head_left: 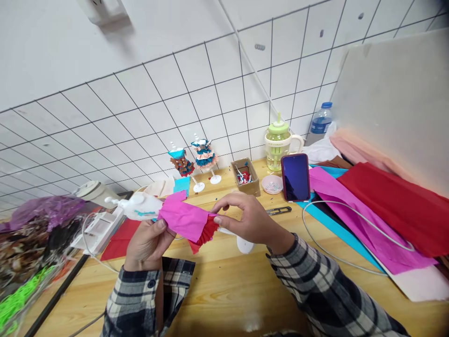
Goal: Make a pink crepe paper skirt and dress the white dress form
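Observation:
A small white dress form (140, 207) lies tilted on its side in my left hand (149, 241), its knobbed top pointing left. Blue marks show on its torso. Pink fabric (184, 217) wraps the form's lower part, and red pleated fabric (207, 231) sticks out from under it. My left thumb and fingers grip the form where the pink begins. With thumb and forefinger, my right hand (247, 217) pinches the edge of the red pleats. The form's white round base (244, 245) shows below my right hand, its stem partly hidden.
Two dressed miniature forms (182, 164) (205, 157) stand at the back beside a cardboard box (247, 178). A bead dish (272, 184), phone (295, 177), thread snips (278, 210) and green-lidded cup (278, 145) are to its right. Coloured fabrics (372, 220) and a white cable cover the right side.

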Demonstrator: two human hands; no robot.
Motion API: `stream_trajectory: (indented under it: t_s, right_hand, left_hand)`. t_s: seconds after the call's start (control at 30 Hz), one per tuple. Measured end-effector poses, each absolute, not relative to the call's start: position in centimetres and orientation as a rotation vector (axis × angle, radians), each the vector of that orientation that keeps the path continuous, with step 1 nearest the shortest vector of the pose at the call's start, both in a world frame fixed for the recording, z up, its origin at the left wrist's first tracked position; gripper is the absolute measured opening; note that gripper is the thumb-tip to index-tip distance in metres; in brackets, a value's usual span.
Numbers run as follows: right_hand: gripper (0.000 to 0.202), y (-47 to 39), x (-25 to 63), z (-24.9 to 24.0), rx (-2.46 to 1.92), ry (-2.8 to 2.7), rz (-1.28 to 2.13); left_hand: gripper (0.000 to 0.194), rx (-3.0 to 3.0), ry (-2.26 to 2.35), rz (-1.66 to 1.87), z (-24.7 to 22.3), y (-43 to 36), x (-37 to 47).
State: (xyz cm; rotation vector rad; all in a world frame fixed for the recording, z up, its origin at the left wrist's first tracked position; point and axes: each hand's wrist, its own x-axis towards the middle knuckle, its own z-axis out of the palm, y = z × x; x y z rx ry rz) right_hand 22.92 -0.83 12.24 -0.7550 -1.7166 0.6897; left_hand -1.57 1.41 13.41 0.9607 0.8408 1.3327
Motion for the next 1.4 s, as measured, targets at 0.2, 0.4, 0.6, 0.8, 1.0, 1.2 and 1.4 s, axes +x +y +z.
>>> stream_trajectory:
  t_s: [0.2, 0.4, 0.6, 0.8, 1.0, 1.2, 1.4]
  right_hand:
    - [0.026, -0.3, 23.6, 11.9, -0.841, -1.625, 0.637]
    - [0.019, 0.1, 24.3, 11.7, -0.919, -1.603, 0.589]
    - [0.020, -0.3, 24.8, 12.0, -0.875, -1.623, 0.523]
    - [0.028, -1.6, 24.4, 12.9, -0.694, -1.810, 0.334]
    - [0.037, -2.8, 23.2, 13.0, -0.658, -1.928, 0.158]
    - [0.026, -3.1, 22.7, 13.1, -0.682, -1.959, 0.130]
    - [0.015, -2.9, 22.7, 13.0, -0.678, -1.972, 0.182]
  left_hand:
    - [0.058, 0.902, 0.837, 1.336, 13.5, 2.1, -0.8]
    - [0.038, 1.141, 0.850, 1.438, 13.4, 2.0, -1.3]
    - [0.015, 2.244, 0.848, 1.443, 15.3, 0.0, -0.8]
    - [0.020, 2.672, 0.888, 1.386, 16.4, -1.5, -0.2]
    - [0.029, 2.744, 0.874, 1.389, 16.6, -2.6, -0.2]
    - [0.021, 2.461, 0.907, 1.485, 15.6, -2.8, 0.2]
    - [0.022, 2.368, 0.865, 1.340, 14.9, -2.6, 0.2]
